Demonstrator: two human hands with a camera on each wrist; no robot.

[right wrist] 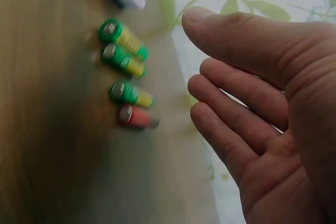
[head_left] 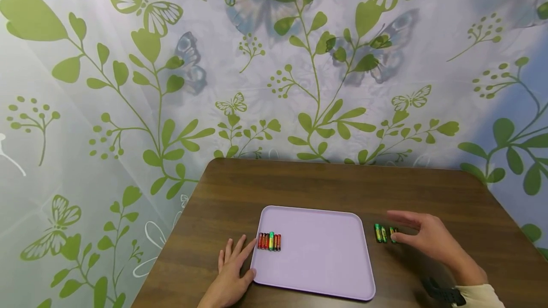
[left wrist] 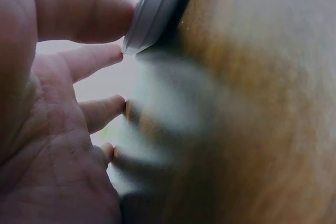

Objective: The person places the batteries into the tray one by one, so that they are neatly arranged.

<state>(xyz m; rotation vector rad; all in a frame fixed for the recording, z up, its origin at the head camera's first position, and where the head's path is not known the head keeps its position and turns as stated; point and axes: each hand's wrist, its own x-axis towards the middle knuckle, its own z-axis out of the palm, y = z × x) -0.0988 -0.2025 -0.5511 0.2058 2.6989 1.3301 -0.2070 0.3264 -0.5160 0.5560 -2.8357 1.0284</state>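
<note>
Brown table (head_left: pixel 325 182): batteries (head_left: pixel 378 233) just beside right grip (head_left: pixel 434 239) (uncurled); left grip (head_left: pixel 231 268), spread, touches tray (head_left: pixel 318 253).

Over towards four o'clock in the head view, I see a pale cream sleeve (head_left: pixel 481 296) on the person's right, a black strap (head_left: pixel 447 294) at its cuff, too blurred for finer detail. The right hand (head_left: pixel 433 237), also towards four, and the left hand (head_left: pixel 231 270), nearer seven, are bare; creases line the left palm (left wrist: pixel 58 145).
</note>
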